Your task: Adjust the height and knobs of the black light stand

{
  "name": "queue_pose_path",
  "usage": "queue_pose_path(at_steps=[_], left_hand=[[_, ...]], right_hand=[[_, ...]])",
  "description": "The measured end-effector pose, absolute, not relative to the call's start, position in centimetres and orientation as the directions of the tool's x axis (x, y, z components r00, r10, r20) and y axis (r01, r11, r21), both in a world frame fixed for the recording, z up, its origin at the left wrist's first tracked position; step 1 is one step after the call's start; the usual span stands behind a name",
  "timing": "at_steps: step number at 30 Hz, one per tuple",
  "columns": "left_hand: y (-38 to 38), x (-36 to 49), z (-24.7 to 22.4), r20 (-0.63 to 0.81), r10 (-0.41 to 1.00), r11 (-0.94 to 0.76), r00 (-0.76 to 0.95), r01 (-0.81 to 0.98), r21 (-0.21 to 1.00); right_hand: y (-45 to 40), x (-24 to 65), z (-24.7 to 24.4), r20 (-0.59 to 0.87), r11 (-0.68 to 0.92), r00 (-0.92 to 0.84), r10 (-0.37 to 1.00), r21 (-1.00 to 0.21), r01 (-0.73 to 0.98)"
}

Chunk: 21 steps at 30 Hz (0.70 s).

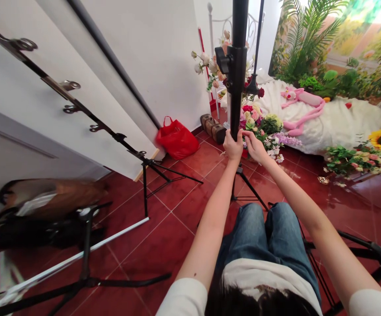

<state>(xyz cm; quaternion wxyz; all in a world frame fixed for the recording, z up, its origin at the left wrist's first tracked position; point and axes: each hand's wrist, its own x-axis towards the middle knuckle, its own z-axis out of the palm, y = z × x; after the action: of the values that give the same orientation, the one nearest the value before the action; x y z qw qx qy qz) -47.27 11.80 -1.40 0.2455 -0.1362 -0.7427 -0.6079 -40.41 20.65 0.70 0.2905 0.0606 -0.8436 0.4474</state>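
Note:
Straight ahead stands an upright black light stand [238,92], with a collar and a black knob [222,60] above my hands. My left hand [232,146] is closed around the lower part of its pole. Beside it, my right hand [255,147] has thumb and fingers pinched together at the right side of the pole. What sits between those fingertips is hidden or too small to tell. Below, the stand's legs [249,186] spread over the red tiled floor.
A red bag [177,138] and a brown case [213,127] rest by the wall. Left are a backdrop stand [147,188], a white pole [78,254] and black tripod legs [85,276]. Flowers [259,118] and a pink plush toy [305,103] on white cloth are right.

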Motion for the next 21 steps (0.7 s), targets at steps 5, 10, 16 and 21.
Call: queue_pose_path(at_steps=[5,10,16,21], left_hand=[[11.9,-47.2,-1.2,0.529,-0.097,0.219,-0.843,0.5,0.838],[11.8,-47.1,-1.1,0.525,-0.11,0.221,-0.844,0.494,0.841],[11.7,-47.1,-1.2,0.555,-0.101,0.231,-0.826,0.523,0.82],[11.8,-47.1,-1.4,0.564,-0.103,0.222,-0.82,0.533,0.816]], right_hand=[[20.3,-42.9,0.5,0.504,0.51,-0.815,0.287,-0.8,-0.315],[19.3,-45.0,-0.8,0.451,0.323,-0.77,0.452,-0.887,-0.33],[19.4,-45.6,-0.6,0.287,0.023,-0.822,0.493,-0.948,-0.317],[20.2,-45.9,0.1,0.193,-0.007,-0.878,0.439,-0.976,-0.218]])
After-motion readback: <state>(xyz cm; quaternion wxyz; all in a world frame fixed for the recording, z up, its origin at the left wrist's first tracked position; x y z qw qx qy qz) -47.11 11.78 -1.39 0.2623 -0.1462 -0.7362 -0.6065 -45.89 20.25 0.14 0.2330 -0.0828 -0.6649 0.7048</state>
